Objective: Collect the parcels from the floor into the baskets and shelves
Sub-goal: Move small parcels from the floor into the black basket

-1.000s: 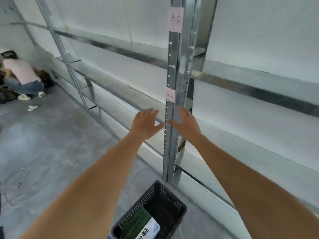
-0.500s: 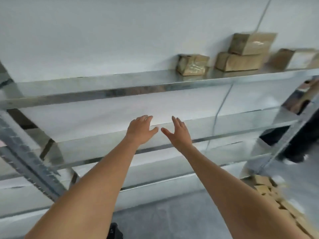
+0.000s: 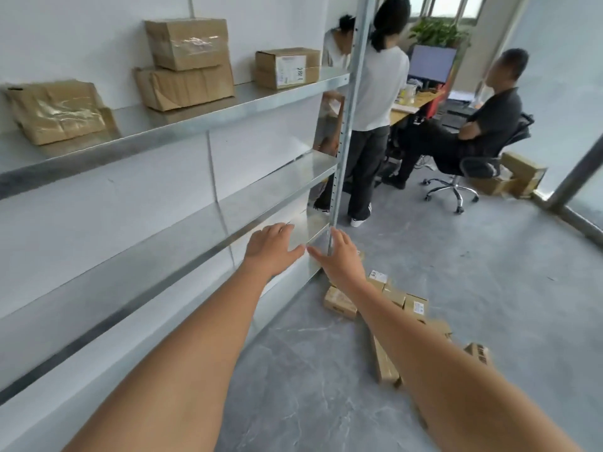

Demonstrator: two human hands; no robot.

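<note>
1. Both arms are stretched forward, empty. The left hand [image 3: 272, 244] is spread flat with straight fingers, and the right hand [image 3: 342, 261] is likewise flat and relaxed. The thumbs almost meet in front of the low shelf edge; neither hand holds anything.
2. Step in hand, as I judge it: between parcels, reaching toward the next pick-up rather than placing.
3. Floor parcels [image 3: 396, 296]: a loose row of small cardboard boxes on the grey concrete floor [image 3: 293, 370], beside the foot of the rack and partly hidden under the right forearm. The count is unclear, perhaps six or more.
4. Next move calls for stooping, dropping the hands past the shelf post [image 3: 346, 132], and gripping one box by opposite sides. The boxes look light and rigid.
5. Galvanised shelving [image 3: 182, 125]: the top visible tier carries four taped brown parcels [image 3: 187, 63]. The middle tier [image 3: 261, 197] shows bare metal, so there is room there.
6. No basket in view.
7. Farther off: a standing person in a white top [image 3: 381, 83], a seated person on an office chair [image 3: 486, 125], a desk with a monitor [image 3: 432, 63], and a plant by the window.
</note>
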